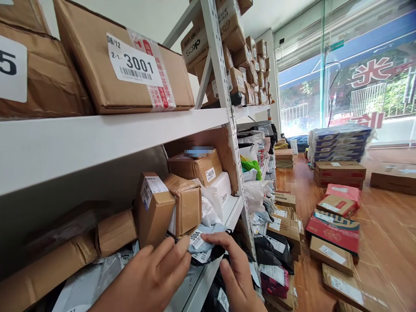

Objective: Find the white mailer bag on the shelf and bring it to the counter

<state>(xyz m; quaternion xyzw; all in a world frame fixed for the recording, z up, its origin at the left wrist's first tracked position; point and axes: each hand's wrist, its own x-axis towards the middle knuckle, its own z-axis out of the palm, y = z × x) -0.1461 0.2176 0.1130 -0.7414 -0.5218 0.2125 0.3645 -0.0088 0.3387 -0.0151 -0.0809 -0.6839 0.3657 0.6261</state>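
In the head view, the pale bag [199,243] labelled 3004 lies at the front of the lower shelf [205,278], on or against a black bag [217,251]; the left hand [156,271] reaches its near side with bent fingers, and whether they pinch the film or only rest on it I cannot tell; the right hand [236,273] lays its index fingertip by the label, thumb spread well away from it, gripping nothing.

The bag looks light, soft and rather slippery, its film likely to crease and slide; what is inside, and so how fragile it is, cannot be told; a folded edge or corner clear of the label seems the best hold, with a flat finger to steady the print.

Counted: two hands; one bag marked 3004; behind it, one tall carton [154,212], one squat carton [186,206], one carton marked 4039 [196,167] and one white box [221,190] marked 4038; leftward, two brown cartons [116,232]; above, one big carton [97,82] marked 3001, with parts of two others beside it; on the floor [390,216], one red box [334,234] and one pile of wrapped packs [339,143], the packs too merged to number.
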